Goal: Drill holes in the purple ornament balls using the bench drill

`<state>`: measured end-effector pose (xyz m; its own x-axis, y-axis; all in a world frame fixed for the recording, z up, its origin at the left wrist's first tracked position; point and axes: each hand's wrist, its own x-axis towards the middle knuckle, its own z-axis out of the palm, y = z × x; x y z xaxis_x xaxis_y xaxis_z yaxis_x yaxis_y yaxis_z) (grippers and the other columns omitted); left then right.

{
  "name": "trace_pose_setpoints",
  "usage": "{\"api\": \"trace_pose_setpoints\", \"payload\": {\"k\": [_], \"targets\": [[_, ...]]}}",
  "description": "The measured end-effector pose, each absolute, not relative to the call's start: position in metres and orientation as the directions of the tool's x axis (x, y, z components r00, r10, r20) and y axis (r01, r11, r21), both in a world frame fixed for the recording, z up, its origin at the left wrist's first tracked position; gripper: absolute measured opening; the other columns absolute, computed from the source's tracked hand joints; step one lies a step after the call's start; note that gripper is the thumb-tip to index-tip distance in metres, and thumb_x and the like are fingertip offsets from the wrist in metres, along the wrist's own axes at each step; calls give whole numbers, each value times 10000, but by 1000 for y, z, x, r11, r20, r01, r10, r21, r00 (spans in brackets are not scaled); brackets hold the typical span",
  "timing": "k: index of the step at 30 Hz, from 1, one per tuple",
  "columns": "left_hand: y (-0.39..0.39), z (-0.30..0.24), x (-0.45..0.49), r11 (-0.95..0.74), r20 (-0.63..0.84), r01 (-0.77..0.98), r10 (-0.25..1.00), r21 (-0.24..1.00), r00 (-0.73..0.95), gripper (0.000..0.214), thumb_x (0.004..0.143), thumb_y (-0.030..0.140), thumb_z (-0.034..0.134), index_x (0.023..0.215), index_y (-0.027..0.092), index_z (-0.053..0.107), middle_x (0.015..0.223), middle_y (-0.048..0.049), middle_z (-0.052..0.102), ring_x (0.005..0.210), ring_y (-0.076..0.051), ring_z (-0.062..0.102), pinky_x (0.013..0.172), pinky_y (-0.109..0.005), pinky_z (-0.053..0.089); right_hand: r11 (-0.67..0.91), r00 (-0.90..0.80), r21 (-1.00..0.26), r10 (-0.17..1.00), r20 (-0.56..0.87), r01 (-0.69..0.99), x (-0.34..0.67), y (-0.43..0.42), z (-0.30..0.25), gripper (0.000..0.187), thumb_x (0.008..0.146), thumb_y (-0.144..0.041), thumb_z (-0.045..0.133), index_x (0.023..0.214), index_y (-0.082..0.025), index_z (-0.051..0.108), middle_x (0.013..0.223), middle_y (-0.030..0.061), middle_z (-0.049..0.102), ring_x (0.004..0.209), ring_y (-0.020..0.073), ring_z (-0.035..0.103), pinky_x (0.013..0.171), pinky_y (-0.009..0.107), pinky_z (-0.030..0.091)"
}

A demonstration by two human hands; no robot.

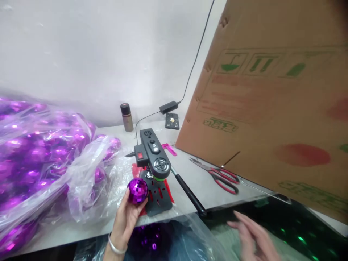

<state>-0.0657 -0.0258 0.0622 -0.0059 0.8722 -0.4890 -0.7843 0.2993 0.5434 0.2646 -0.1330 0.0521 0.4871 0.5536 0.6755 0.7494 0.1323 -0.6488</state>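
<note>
A shiny purple mirror ball (138, 191) is held in my left hand (126, 217), thumb and fingers wrapped round its lower side. It is beside a black tabletop device (154, 154) with a red switch, round grilles and a slotted base plate (159, 199). A long black-gripped lever (190, 194) slants from the device toward the table's front edge. My right hand (254, 237), smeared by motion, is at the lower right with its fingers stretched out; nothing shows in it. Below it lies clear plastic (225, 235).
A clear bag of purple mirror balls (40, 156) covers the left side. Red-handled scissors (224, 177) lie near a big cardboard box (261, 119). A bottle (126, 117), power adapter (169, 107) and phone-like black slab (172, 121) are at the back. Green shiny pieces (301, 239) lie lower right.
</note>
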Motion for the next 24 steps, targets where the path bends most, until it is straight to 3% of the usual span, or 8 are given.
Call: {"api": "trace_pose_setpoints", "payload": {"k": [2,3,6,8,10,16,24], "targets": [[-26,65,-58,301,-490,-747,871,593,-39,309,960,297,773,1250,195,754,1360,-124,805,1202,-290,793,972,-430,704,338,278,-494,521,807,801,233,-106,82,118,1037,-295,708,1010,-219,795,946,78,843,797,229,827,700,338,694],[-26,66,-55,305,-481,-714,875,630,-51,348,934,342,804,1250,204,752,1356,-123,804,1223,-297,783,1002,-444,690,411,193,-432,506,841,803,220,-94,96,88,1026,-193,709,1051,-217,789,968,75,846,835,224,834,716,330,703],[-26,65,-53,280,-399,-494,904,823,-152,596,854,560,857,1323,222,712,1379,-125,784,1350,-337,715,1176,-513,583,507,125,-380,465,876,774,193,-67,125,229,1002,-47,675,1145,-206,759,1002,76,841,894,209,835,735,311,717],[-26,59,-52,225,-283,-236,927,945,-246,763,794,660,857,1383,210,673,1434,-145,747,1433,-374,651,1282,-565,467,533,142,-398,457,878,747,185,-58,134,260,996,-21,661,1147,-211,754,983,65,835,891,204,833,744,312,723],[-25,52,-51,166,-155,17,949,986,-276,845,759,676,851,1420,192,644,1484,-173,706,1459,-411,619,1309,-612,412,544,172,-436,468,867,717,180,-53,138,268,991,-11,651,1131,-214,757,979,61,831,873,199,833,730,304,723],[-23,42,-39,-82,151,432,980,898,-127,719,833,522,807,1459,226,615,1452,-171,681,1405,-411,650,1199,-642,525,544,198,-487,503,841,683,173,-58,143,271,978,-3,633,1092,-203,775,979,75,839,856,207,836,662,279,709],[-16,30,-32,-177,323,656,940,733,-107,747,796,363,854,1473,222,572,1369,-162,630,1304,-427,668,1117,-694,567,539,230,-540,537,811,646,180,-79,142,318,968,12,679,1166,-205,799,1088,89,835,934,218,834,664,271,703]]}}
